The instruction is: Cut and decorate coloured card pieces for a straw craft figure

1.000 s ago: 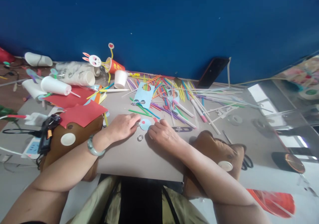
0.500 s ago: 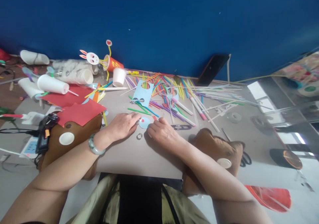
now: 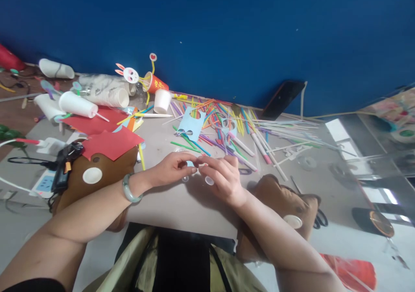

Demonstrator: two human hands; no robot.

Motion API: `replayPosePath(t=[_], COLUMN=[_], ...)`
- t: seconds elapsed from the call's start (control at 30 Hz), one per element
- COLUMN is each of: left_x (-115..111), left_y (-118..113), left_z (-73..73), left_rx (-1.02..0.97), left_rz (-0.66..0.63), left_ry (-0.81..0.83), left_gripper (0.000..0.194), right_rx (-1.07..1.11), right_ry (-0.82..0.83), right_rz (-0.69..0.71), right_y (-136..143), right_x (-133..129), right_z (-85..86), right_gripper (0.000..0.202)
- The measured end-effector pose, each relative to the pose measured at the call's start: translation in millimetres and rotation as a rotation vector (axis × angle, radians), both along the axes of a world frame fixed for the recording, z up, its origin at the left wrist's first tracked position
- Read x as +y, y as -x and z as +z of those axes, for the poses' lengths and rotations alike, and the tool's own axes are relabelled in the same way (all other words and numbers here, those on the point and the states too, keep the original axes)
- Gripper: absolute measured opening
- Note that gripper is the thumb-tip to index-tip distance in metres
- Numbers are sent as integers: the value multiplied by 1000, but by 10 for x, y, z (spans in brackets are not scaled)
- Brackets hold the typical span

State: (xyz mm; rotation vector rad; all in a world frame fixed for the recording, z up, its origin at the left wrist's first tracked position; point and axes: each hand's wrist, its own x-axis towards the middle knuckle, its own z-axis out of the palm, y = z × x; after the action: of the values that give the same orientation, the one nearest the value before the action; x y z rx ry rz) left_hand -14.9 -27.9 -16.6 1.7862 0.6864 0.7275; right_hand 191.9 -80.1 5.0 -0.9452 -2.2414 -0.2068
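Observation:
My left hand (image 3: 175, 167), with a pale green bangle on its wrist, pinches a light blue paper disc (image 3: 190, 164); fingers hide much of it. Against its fingertips is my right hand (image 3: 223, 175), fingers bent and closed. Beneath the right fingers a small white round piece (image 3: 209, 181) shows; whether that hand grips it is unclear. A small clear ring (image 3: 185, 179), like a tape roll, lies on the table under the left fingertips. Behind the hands are green sticks (image 3: 183, 146) and a light blue sheet with round cut-outs (image 3: 195, 118).
Coloured straws and pens (image 3: 240, 127) cover the table's back. Left are red paper (image 3: 113, 142), paper cups (image 3: 106, 98), a rabbit-face cup figure (image 3: 155, 83) and a power strip (image 3: 45, 183). Brown cushions (image 3: 110, 164) flank my arms. A phone (image 3: 283, 99) leans on the blue wall.
Both hands have come together at the fingertips. The light blue disc, which lay between them on the table, is now in my left fingers. The view has shifted slightly.

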Motion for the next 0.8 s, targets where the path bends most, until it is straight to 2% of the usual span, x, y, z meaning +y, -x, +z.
replayPosePath(t=[0.2,0.57,0.8], left_x=[-12,-8,-9], left_y=[13,29,27], left_z=[22,61,69], left_rx=[-75,-123,-125], left_rz=[-9,-43,-19], left_ry=[74,180,260], left_gripper=[23,28,31], right_rx=[58,117,94], right_ry=[-4,2,-8], right_rz=[33,40,-8], right_y=[24,29,34], right_x=[20,36,38], right_z=[-72,-69,-75], right_gripper=[16,18,12])
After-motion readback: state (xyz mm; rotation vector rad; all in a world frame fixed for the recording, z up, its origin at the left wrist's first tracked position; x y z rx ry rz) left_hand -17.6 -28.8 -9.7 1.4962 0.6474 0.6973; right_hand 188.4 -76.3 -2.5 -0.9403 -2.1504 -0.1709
